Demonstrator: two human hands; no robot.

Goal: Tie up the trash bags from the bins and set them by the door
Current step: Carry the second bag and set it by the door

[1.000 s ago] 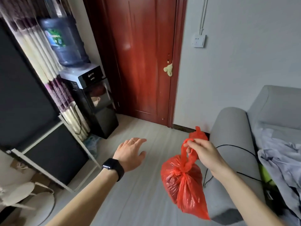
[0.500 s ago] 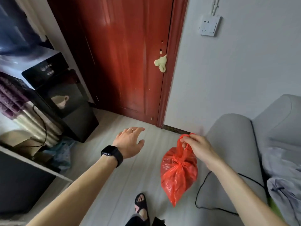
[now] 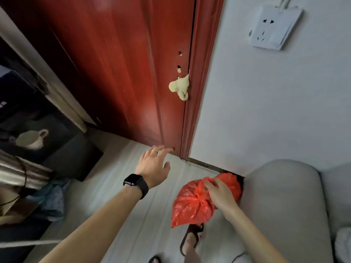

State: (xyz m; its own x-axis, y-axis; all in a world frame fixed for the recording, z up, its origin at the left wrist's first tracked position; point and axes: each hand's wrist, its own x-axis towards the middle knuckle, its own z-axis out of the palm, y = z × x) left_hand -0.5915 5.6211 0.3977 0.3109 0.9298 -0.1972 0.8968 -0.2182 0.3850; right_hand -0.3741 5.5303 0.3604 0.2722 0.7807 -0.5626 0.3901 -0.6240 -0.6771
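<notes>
A knotted red trash bag [image 3: 191,205] hangs low over the floor, close to the wall corner right of the dark red door [image 3: 117,69]. My right hand [image 3: 218,194] grips its tied top. Behind that hand shows more red plastic [image 3: 230,182], against the baseboard beside the sofa arm; whether it is a second bag I cannot tell. My left hand [image 3: 153,166], with a black watch and a ring, is held out open above the floor near the door's bottom corner, holding nothing.
A grey sofa arm [image 3: 281,202] stands right of the bag. A black water dispenser [image 3: 43,141] with a cup is at the left, a blue bag [image 3: 51,198] on the floor beside it. My sandalled foot [image 3: 190,242] is below the bag. A wall socket [image 3: 275,27] is upper right.
I have stepped closer to the door and bent down. My right hand has lowered the red bag toward the floor by the wall corner. My left hand stays open.
</notes>
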